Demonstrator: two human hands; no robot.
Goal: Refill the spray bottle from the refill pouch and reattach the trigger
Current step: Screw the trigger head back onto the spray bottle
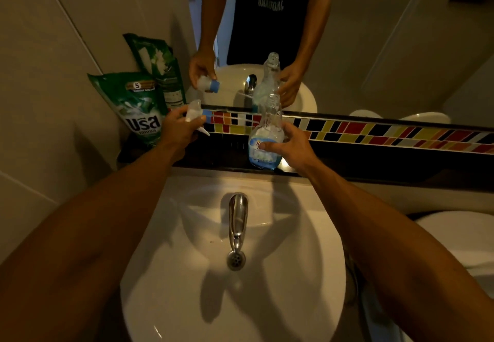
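Note:
A clear spray bottle (267,130) with a blue label and a little blue liquid at its bottom stands on the dark ledge behind the sink. Its neck is open, with no trigger on it. My right hand (290,145) grips its lower body. My left hand (177,127) holds the white trigger head (196,114) with its blue collar, off the bottle and to its left. A green refill pouch (136,106) leans against the wall at the ledge's left end.
A white sink (307,234) with a chrome tap (237,221) and drain lies below my arms. A mirror above the coloured tile strip (374,131) reflects the person, bottle and pouch. A white toilet (459,240) sits to the right.

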